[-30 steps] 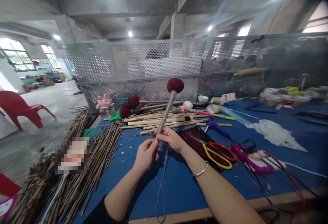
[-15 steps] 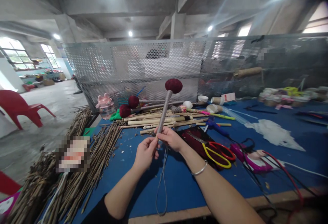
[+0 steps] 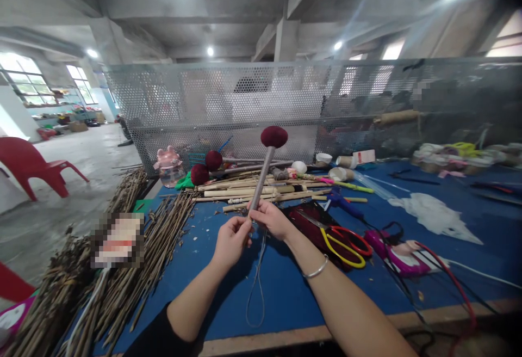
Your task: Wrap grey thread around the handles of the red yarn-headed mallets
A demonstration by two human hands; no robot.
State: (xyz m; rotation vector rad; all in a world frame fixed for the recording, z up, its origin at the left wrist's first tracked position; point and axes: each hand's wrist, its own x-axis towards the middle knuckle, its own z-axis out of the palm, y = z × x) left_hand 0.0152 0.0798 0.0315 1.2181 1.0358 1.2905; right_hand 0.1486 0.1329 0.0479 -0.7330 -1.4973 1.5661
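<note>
A mallet with a dark red, rounded head (image 3: 274,137) stands up at a slant above the table, its handle (image 3: 263,177) wrapped in grey thread. My right hand (image 3: 271,220) pinches the handle near its lower end. Just below, my left hand (image 3: 233,240) is closed on the bottom tip, thumb and fingers together. From between the hands a loop of thin grey cord (image 3: 256,297) hangs down over the blue table (image 3: 228,308). Two similar mallets with dark red heads (image 3: 199,174) lie behind, to the left. The handle's very end is hidden by my fingers.
Scissors (image 3: 346,245) with red and yellow handles lie on dark red cloth, right of my right forearm. Beyond them are a blue glue gun (image 3: 345,202) and cables. Bundled twigs (image 3: 150,270) cover the left side. Bamboo sticks (image 3: 265,191) lie behind my hands, before a perforated metal screen (image 3: 196,106).
The mallet's head has shifted slightly left. The loop's lower end has risen a little. Both hands keep their grip in nearly the same place.
</note>
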